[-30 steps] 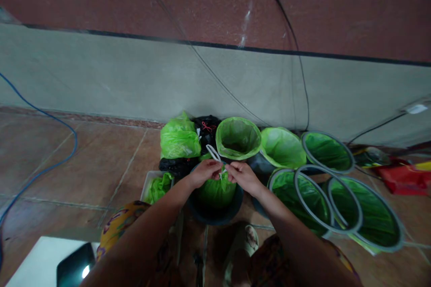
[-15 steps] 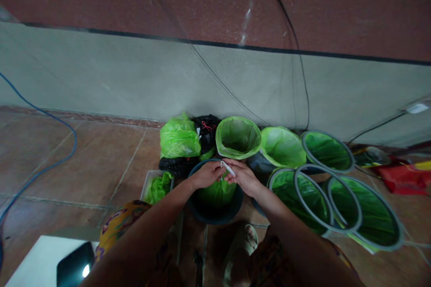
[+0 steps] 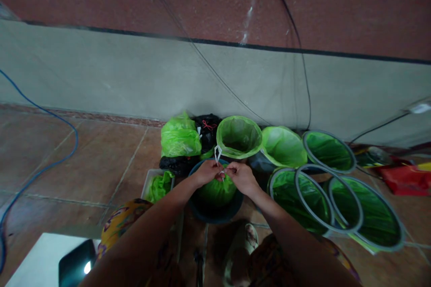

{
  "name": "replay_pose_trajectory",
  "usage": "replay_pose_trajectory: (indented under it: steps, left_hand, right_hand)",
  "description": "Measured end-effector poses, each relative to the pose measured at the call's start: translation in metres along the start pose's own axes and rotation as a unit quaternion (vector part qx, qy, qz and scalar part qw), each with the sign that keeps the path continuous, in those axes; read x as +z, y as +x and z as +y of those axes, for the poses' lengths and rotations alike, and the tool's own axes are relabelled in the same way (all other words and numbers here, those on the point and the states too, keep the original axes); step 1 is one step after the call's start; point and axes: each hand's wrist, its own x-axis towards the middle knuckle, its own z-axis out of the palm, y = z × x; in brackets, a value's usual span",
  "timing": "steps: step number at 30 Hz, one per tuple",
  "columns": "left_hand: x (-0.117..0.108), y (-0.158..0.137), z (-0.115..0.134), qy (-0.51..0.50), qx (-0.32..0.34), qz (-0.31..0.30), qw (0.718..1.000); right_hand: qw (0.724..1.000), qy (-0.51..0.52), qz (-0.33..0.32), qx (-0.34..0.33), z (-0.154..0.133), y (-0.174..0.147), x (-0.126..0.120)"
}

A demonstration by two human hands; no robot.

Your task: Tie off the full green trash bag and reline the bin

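Note:
Between my feet stands a dark bin (image 3: pixel 215 218) with a green trash bag (image 3: pixel 217 193) gathered at its top inside it. My left hand (image 3: pixel 209 172) is closed on the bag's white drawstring (image 3: pixel 218 153), and a loop of it sticks up above the fingers. Close beside it, my right hand (image 3: pixel 241 176) pinches at the same drawstring over the gathered neck. The fingertips of both hands nearly meet, and the exact spot where the string crosses is too small to make out.
Green-lined bins (image 3: pixel 239 136) line the wall, with loose grey rings (image 3: pixel 329 198) at right. Tied green bags (image 3: pixel 181 136) and black bags (image 3: pixel 207 128) sit left of them. A white tub (image 3: pixel 148 187) holds green plastic. A phone (image 3: pixel 76 263) lies at lower left; a blue cable (image 3: pixel 50 114) crosses the floor.
The white drawstring loop has gone from lying between my hands to standing up above my left hand. My right hand has drawn its fingers into a pinch and turned slightly.

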Motion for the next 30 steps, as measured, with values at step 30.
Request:
replay_pose_trajectory:
  steps: [30]
  left_hand:
    - [0.011, -0.007, -0.009, 0.218, 0.213, 0.097, 0.947]
  right_hand:
    - [0.974, 0.194, -0.084, 0.077, 0.01, 0.005, 0.017]
